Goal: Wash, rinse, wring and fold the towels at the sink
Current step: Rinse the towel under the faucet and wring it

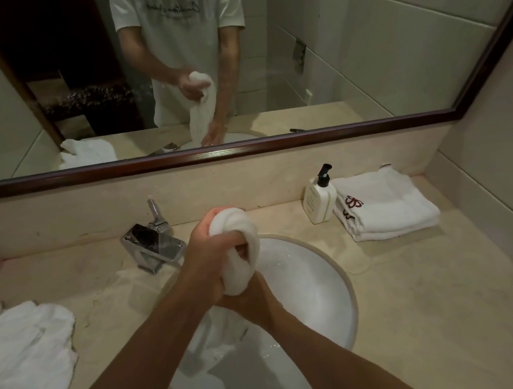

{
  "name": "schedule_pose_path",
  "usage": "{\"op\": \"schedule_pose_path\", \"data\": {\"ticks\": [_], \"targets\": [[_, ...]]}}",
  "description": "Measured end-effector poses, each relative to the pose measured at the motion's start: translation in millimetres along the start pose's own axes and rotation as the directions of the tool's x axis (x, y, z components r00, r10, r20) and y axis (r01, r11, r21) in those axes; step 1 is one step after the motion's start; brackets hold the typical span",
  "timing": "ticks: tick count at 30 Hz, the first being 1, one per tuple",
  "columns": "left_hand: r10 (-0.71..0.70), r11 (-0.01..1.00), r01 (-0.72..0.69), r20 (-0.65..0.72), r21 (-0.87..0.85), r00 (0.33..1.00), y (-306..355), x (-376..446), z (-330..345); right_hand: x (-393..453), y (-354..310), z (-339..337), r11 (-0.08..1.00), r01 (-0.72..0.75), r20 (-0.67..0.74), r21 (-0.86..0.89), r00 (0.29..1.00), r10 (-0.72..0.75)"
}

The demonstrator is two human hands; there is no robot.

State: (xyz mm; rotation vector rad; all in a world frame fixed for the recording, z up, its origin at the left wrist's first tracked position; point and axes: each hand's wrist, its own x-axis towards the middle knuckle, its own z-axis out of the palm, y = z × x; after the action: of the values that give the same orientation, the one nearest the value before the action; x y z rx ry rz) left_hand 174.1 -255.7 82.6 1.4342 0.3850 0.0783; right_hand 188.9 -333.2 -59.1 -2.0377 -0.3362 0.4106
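— Why hold the towel [239,251] over the sink [329,269]?
— So the wrung water drains into it. My left hand [205,262] clenches the upper twist, my right hand [249,302] grips lower down; the tail hangs in the basin.

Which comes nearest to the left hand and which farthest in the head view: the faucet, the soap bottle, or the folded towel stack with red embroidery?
Measured from the left hand, which grips the twisted towel over the sink:
1. Faucet, just to its left on the counter.
2. Soap bottle, to the right, behind the basin.
3. Folded towel stack, farther right, beside the bottle.
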Motion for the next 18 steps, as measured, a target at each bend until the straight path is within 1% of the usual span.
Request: {"op": "schedule_pose_path", "data": {"ticks": [2,3,4,5,6,7,8,9,10,11,12,13,14,15,16,17,18], "targets": [[-0.069,0.968,0.044,-0.093,-0.247,0.993,-6.4,7.5,-6.9,4.8,0.6,-12.4,0.991,-0.001,-0.03,0.134,1.0,0.005],[-0.088,0.935,0.035,-0.136,-0.354,0.987,-10.6,9.5,-14.8,5.1,2.3,-18.9,0.982,0.0,-0.028,0.189,1.0,0.005],[-0.104,0.912,0.024,-0.175,-0.409,0.979,-17.8,9.7,-24.8,5.9,4.6,-25.8,0.98,0.001,-0.028,0.201,1.0,0.005],[-0.121,0.914,0.031,-0.199,-0.406,0.973,-29.0,7.9,-36.7,8.1,6.8,-29.8,0.98,-0.011,-0.021,0.198,1.0,0.016],[-0.136,0.947,0.059,-0.226,-0.317,0.965,-44.5,4.7,-50.4,9.8,9.7,-33.0,0.985,-0.035,0.0,0.169,0.999,0.035],[-0.147,0.983,0.114,-0.254,-0.141,0.956,-61.7,-0.2,-62.4,12.3,11.1,-36.3,0.992,-0.049,0.032,0.115,0.998,0.046],[-0.151,0.981,0.178,-0.266,0.081,0.952,-77.5,-5.6,-73.4,15.4,9.9,-39.9,0.998,-0.051,0.07,0.035,0.996,0.048],[-0.143,0.933,0.22,-0.268,0.285,0.953,-92.9,-10.7,-82.9,17.6,6.4,-42.4,0.998,-0.044,0.121,-0.043,0.991,0.049],[-0.112,0.878,0.22,-0.265,0.425,0.958,-104.2,-14.0,-88.3,19.6,1.4,-43.4,0.989,-0.027,0.188,-0.147,0.981,0.054],[-0.05,0.839,0.171,-0.241,0.516,0.969,-113.7,-14.6,-92.2,22.7,-2.2,-42.7,0.966,0.001,0.253,-0.259,0.965,0.067],[0.018,0.798,0.082,-0.158,0.597,0.987,-121.1,-13.2,-93.5,26.2,-5.6,-40.2,0.929,0.033,0.3,-0.369,0.95,0.086],[0.073,0.736,-0.045,-0.013,0.675,0.997,-126.4,-10.0,-91.4,29.8,-8.3,-36.4,0.886,0.05,0.327,-0.461,0.938,0.117],[0.091,0.661,-0.169,0.146,0.731,0.985,-131.7,-5.8,-87.2,33.7,-9.7,-31.6,0.85,0.057,0.343,-0.524,0.927,0.149],[0.087,0.599,-0.274,0.28,0.753,0.956,-138.1,-0.1,-82.4,36.8,-12.3,-28.4,0.83,0.072,0.371,-0.553,0.913,0.168],[0.061,0.574,-0.311,0.339,0.758,0.939,-143.9,6.8,-78.7,39.4,-15.0,-26.1,0.817,0.093,0.41,-0.57,0.893,0.184],[0.041,0.608,-0.292,0.338,0.738,0.94,-149.0,15.5,-76.6,42.5,-19.4,-26.1,0.811,0.114,0.453,-0.574,0.87,0.197],[0.039,0.674,-0.248,0.303,0.696,0.952,-150.9,22.8,-76.3,46.5,-23.9,-27.4,0.811,0.129,0.495,-0.57,0.842,0.214]]}}
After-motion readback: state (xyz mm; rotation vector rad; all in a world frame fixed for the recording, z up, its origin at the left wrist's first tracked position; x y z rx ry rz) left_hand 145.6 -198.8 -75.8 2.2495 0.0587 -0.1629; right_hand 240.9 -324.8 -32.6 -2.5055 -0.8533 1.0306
